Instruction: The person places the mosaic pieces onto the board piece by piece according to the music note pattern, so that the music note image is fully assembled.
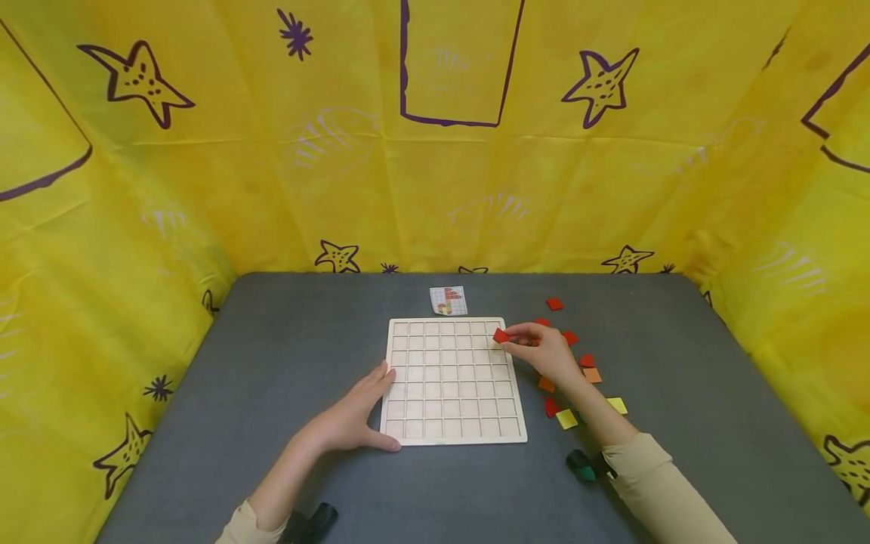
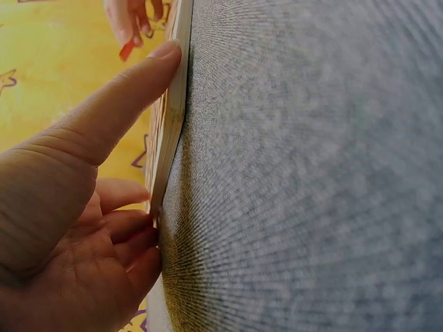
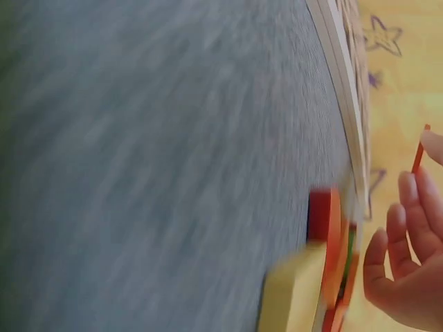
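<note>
A pale wooden grid board (image 1: 442, 381) lies flat on the dark grey table. My left hand (image 1: 356, 412) rests at its left side, thumb on the near left corner and fingertips along the left edge; the left wrist view shows the thumb (image 2: 131, 97) on the rim. My right hand (image 1: 547, 353) pinches a red square tile (image 1: 501, 335) between thumb and fingers, above the board's far right corner. In the right wrist view the tile (image 3: 420, 149) is seen edge-on, raised off the board. The visible grid cells hold no tiles.
Right of the board lie loose red tiles (image 1: 555, 304), orange tiles (image 1: 593, 375) and yellow tiles (image 1: 567, 419), some partly hidden by the right arm. A small printed card (image 1: 448, 301) with a coloured grid pattern lies behind the board. Yellow patterned cloth (image 1: 435, 189) surrounds the table.
</note>
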{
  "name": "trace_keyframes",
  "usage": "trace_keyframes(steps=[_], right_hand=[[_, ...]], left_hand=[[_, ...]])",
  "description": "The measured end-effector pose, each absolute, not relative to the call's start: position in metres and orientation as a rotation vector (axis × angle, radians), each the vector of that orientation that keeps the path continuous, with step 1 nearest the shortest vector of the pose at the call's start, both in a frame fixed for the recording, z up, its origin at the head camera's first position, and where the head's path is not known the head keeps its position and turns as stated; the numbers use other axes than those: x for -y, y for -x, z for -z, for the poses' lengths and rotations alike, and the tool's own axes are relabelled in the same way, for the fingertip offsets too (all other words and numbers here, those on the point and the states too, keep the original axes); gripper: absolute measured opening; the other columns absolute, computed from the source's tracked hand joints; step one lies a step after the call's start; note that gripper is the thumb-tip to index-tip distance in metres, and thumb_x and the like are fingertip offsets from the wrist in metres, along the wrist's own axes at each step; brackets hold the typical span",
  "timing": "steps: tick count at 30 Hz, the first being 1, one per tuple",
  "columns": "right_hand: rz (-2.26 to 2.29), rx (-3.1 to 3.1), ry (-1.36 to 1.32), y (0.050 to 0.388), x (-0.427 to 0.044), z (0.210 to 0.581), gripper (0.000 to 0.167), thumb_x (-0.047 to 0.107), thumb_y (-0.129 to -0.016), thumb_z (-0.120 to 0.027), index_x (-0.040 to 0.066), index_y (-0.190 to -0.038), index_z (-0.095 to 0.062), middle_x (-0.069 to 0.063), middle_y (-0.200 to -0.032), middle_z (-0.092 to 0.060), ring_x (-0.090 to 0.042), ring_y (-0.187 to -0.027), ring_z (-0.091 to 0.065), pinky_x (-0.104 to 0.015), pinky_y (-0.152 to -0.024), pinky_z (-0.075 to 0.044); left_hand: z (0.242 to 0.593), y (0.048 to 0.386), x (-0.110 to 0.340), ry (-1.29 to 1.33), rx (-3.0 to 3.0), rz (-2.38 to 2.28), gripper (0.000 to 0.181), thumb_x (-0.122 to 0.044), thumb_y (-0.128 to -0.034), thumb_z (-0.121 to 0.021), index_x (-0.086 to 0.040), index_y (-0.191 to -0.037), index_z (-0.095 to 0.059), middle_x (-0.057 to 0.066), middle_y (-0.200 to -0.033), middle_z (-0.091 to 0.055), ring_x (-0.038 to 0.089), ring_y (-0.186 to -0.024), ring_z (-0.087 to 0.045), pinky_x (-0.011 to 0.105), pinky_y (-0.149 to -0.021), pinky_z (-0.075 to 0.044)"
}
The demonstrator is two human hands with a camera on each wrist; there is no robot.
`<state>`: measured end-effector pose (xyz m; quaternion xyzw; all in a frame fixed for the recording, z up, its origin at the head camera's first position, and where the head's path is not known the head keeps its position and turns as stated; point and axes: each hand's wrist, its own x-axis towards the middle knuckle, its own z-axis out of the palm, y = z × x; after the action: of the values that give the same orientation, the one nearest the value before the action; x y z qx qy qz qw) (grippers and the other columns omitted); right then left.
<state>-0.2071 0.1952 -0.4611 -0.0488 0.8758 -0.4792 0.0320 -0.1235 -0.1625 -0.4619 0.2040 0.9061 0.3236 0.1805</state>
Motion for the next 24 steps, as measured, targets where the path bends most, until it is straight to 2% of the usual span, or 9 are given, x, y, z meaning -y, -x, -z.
trace_keyframes(steps=[6, 12, 18, 24], right_hand=[[1.448, -2.699, 0.265, 0.221, -0.166, 0.465, 0.029, 0.028, -0.081, -0.081, 0.013, -0.105, -0.074, -0.001, -0.09, -0.069, -0.021, -0.079, -0.056, -0.032, -0.066, -0.045], [1.373, -2.723, 0.314, 0.238, -0.142, 0.463, 0.024, 0.026, -0.08, -0.082, 0.013, -0.099, -0.074, 0.001, -0.086, -0.068, -0.02, -0.078, -0.056, -0.032, -0.067, -0.045], [1.252, -2.732, 0.357, 0.254, -0.127, 0.467, 0.025, 0.028, -0.081, -0.08, 0.014, -0.101, -0.074, 0.003, -0.087, -0.068, -0.018, -0.08, -0.056, -0.032, -0.072, -0.045], [1.12, -2.799, 0.5, 0.264, -0.119, 0.468, 0.023, 0.023, -0.082, -0.079, 0.013, -0.102, -0.075, 0.002, -0.087, -0.067, -0.018, -0.08, -0.053, -0.033, -0.074, -0.043]], left_hand=[[0.461, 0.121, 0.163, -0.604, -2.564, -0.928, 0.115, -0.039, -0.0684, -0.089, 0.004, -0.152, -0.022, 0.023, -0.16, -0.008, 0.04, -0.146, -0.009, 0.057, -0.112, -0.017], [0.461, 0.119, 0.162, -0.626, -2.567, -0.943, 0.115, -0.039, -0.0693, -0.088, 0.006, -0.152, -0.022, 0.024, -0.16, -0.008, 0.041, -0.146, -0.009, 0.058, -0.112, -0.016], [0.463, 0.119, 0.163, -0.626, -2.572, -0.928, 0.114, -0.04, -0.0695, -0.088, 0.004, -0.152, -0.022, 0.023, -0.16, -0.008, 0.04, -0.146, -0.009, 0.058, -0.112, -0.017], [0.464, 0.12, 0.163, -0.635, -2.569, -0.921, 0.114, -0.041, -0.0699, -0.087, 0.003, -0.152, -0.022, 0.023, -0.16, -0.008, 0.04, -0.146, -0.009, 0.058, -0.112, -0.017]])
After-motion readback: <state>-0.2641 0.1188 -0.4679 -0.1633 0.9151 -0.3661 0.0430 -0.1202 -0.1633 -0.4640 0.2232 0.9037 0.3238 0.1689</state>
